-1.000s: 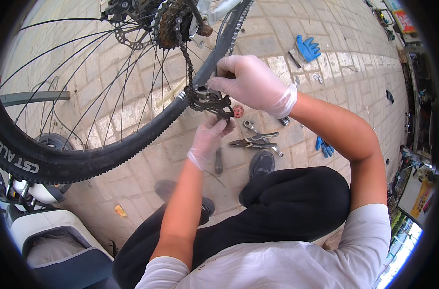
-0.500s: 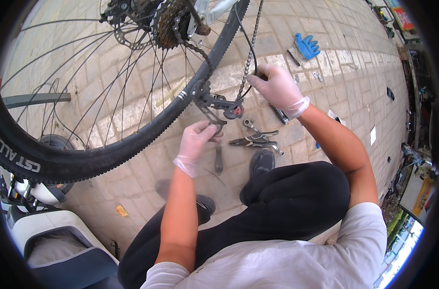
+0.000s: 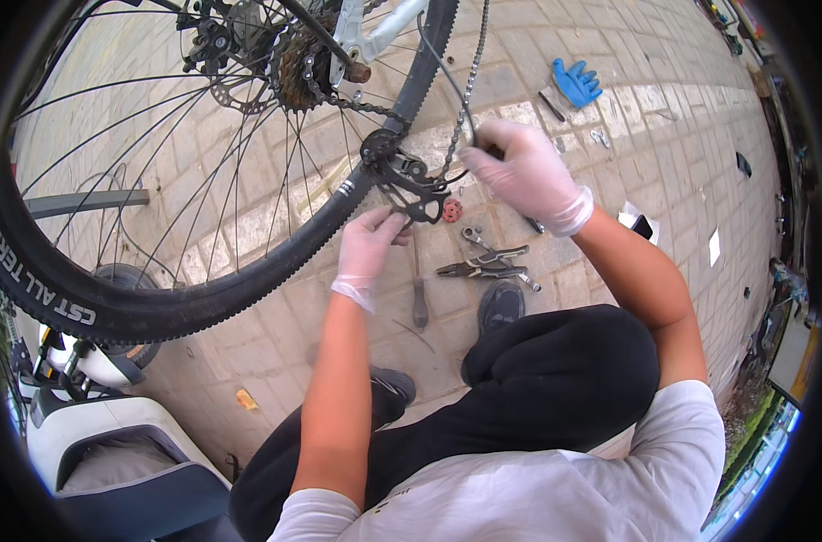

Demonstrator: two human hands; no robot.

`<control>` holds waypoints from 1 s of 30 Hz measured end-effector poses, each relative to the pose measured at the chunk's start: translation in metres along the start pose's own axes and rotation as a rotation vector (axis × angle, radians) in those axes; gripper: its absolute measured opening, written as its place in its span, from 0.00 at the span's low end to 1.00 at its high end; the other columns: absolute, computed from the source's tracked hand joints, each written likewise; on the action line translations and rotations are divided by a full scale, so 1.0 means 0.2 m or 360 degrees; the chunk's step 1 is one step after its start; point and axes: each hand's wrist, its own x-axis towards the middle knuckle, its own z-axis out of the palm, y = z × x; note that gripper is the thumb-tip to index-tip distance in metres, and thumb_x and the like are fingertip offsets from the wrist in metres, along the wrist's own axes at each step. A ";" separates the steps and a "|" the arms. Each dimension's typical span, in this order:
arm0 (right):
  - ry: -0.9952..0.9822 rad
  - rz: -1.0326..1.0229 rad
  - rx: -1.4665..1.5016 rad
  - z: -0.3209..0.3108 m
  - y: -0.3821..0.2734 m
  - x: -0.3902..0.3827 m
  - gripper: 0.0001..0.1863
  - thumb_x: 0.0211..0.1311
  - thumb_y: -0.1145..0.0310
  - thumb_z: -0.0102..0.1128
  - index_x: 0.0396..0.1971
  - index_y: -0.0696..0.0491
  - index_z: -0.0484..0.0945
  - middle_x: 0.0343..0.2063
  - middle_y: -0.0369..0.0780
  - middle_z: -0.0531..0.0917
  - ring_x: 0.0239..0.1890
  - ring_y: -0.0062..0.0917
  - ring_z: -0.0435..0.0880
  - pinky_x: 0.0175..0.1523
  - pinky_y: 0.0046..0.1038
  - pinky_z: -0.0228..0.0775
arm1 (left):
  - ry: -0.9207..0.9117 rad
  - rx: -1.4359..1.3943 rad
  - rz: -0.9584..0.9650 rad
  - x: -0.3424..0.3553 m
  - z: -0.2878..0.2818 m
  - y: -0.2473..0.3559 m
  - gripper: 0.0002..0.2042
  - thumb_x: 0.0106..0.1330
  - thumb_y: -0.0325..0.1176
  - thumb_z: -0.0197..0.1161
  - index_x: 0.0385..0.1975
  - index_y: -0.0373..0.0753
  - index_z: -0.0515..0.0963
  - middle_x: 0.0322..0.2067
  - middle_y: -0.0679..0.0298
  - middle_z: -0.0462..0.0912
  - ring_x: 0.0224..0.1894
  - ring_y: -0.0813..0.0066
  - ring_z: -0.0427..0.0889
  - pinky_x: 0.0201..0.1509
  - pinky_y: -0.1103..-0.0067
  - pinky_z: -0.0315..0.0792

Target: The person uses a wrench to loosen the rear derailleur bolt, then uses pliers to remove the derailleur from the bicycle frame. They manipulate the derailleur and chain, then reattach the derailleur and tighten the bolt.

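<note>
A black rear derailleur [image 3: 402, 176] hangs beside the rear tyre [image 3: 221, 303]. My left hand [image 3: 367, 248], in a thin clear glove, pinches the lower end of its cage. Just right of the cage shows a red toothed pulley wheel [image 3: 452, 210], apart from the cage plates as seen here; I cannot tell what supports it. My right hand [image 3: 533, 176], gloved alike, is closed on the black cable [image 3: 449, 79] next to the hanging chain [image 3: 469, 86]. Its fingertips are partly hidden. The chain's other part runs from the rusty cassette [image 3: 293, 77] to the derailleur.
Pliers [image 3: 483, 264], a wrench [image 3: 524, 280] and a screwdriver [image 3: 420, 303] lie on the paving near my shoes. A blue glove [image 3: 576, 83] and a dark thin rod [image 3: 551, 107] lie farther off. A white scooter [image 3: 113, 434] stands at the lower left.
The derailleur cage has turned in my left hand, and the red pulley wheel now shows beside it instead of between its plates. My right hand has shifted slightly. The view has moved a little.
</note>
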 end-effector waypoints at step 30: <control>-0.0325 -0.0939 -0.0930 0.10 0.24 0.14 0.17 0.50 0.59 0.68 0.40 0.46 0.81 0.41 0.33 0.80 0.58 0.30 0.72 0.67 0.58 0.48 | 0.0118 -0.0672 -0.0050 -0.17 0.04 -0.18 0.11 0.67 0.34 0.63 0.41 0.32 0.79 0.31 0.61 0.83 0.29 0.74 0.81 0.35 0.77 0.76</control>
